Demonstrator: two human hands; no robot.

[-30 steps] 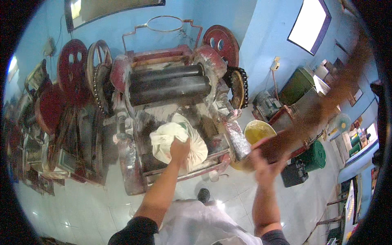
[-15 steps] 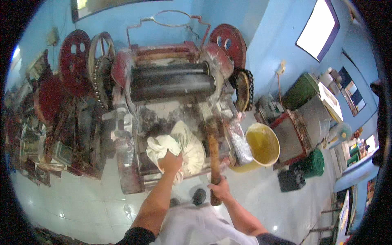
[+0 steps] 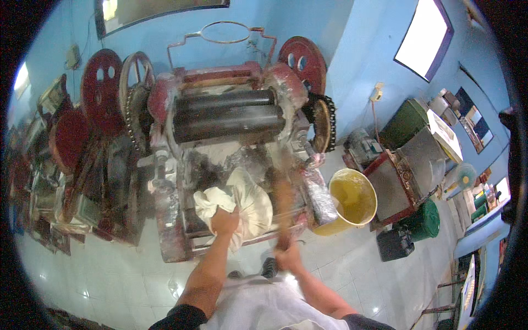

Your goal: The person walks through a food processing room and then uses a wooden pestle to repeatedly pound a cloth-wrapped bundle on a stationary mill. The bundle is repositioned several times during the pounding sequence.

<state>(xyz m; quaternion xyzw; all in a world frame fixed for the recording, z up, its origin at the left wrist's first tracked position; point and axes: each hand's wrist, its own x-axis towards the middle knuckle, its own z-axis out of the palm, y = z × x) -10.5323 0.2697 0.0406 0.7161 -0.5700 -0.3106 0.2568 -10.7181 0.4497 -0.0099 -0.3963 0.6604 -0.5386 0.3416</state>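
Note:
My left hand (image 3: pixel 224 221) is closed round the gathered neck of a cream cloth bundle (image 3: pixel 252 203), which bulges to the right of my fist. The bundle rests on the floury front bed of a roller machine (image 3: pixel 228 124) with two dark rollers. Loose cloth folds stick out above my knuckles. Closed round the lower end of a brown wooden stick, my right hand (image 3: pixel 288 257) is to the right of the bundle. The stick (image 3: pixel 284 206) points away from me and is smeared by motion. What the bundle holds is hidden.
Right of the machine stands a yellow bucket (image 3: pixel 355 201). Beyond it are a metal machine with a red frame (image 3: pixel 391 187), a black jerrycan (image 3: pixel 395 245) and a green bin (image 3: pixel 425 221). Red wheels (image 3: pixel 103 92) and a chain sprocket (image 3: pixel 323 122) flank the rollers.
The stick and my right hand have shifted slightly left, and the stick is now blurred. My left hand keeps its grip on the cloth bundle. The whole view has shifted a little.

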